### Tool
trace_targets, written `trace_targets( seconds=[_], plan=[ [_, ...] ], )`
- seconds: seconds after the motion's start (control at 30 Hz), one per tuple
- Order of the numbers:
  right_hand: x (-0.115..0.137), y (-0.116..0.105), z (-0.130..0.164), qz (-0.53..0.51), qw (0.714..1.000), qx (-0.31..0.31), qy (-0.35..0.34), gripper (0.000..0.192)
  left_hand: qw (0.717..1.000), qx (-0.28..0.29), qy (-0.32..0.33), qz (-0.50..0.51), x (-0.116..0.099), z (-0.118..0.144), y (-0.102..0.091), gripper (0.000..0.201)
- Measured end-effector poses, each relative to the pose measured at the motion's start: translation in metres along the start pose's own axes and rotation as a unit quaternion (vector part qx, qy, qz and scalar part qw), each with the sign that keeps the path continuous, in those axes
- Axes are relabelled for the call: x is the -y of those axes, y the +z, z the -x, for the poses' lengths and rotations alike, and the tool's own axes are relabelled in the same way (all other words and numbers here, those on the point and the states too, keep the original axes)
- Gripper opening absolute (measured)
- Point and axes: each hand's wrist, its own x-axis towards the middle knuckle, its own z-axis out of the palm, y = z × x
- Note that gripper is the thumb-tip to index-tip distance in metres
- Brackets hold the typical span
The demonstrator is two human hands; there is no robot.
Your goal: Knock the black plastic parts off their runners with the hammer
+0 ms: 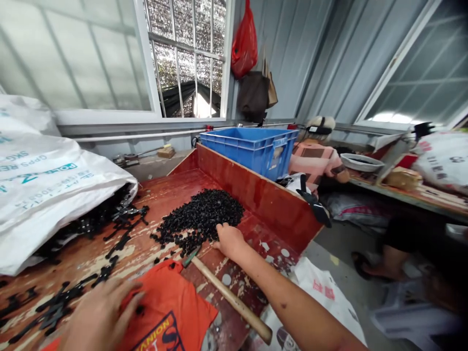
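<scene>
My right hand (230, 241) rests at the near edge of a heap of small black parts (204, 214), with a gap between thumb and forefinger. Nothing shows between them. Motion blurs my left hand (98, 314), whose fingers are spread over an orange printed cloth (171, 302). A small black piece (139, 309) is close to its fingertips; whether they touch it I cannot tell. Between the hands lies a wooden-handled tool (234, 295), its narrow greenish head toward the heap. Black branched plastic pieces (54, 307) are strewn at the left.
A white printed sack (47, 180) spills black pieces onto the worn red tabletop (175, 183). Beyond the raised red board (256, 195) stands a blue crate (248, 151). A white bag (325, 292) is at the lower right, and a person's leg (391, 263) shows farther right.
</scene>
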Motion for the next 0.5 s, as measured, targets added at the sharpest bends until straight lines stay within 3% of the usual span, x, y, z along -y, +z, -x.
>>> trace_targets(
  seconds=[0.13,0.23,0.37,0.5],
  plan=[
    [0.013,0.017,-0.006,-0.038,0.996,-0.024,-0.072,0.032,0.985,0.158,0.055,-0.038,-0.053,-0.08,0.021,0.03],
    [0.017,0.022,-0.012,-0.067,0.99,-0.05,-0.112,0.032,0.98,0.179,0.07,-0.044,-0.071,-0.122,0.052,0.028],
    [0.009,0.027,-0.017,-0.098,0.982,-0.09,-0.137,0.032,0.98,0.181,0.077,-0.039,-0.067,-0.139,0.075,0.02],
    [0.001,0.03,-0.022,-0.14,0.972,-0.122,-0.141,0.031,0.984,0.17,0.054,0.002,-0.066,-0.133,0.075,0.02]
  ],
)
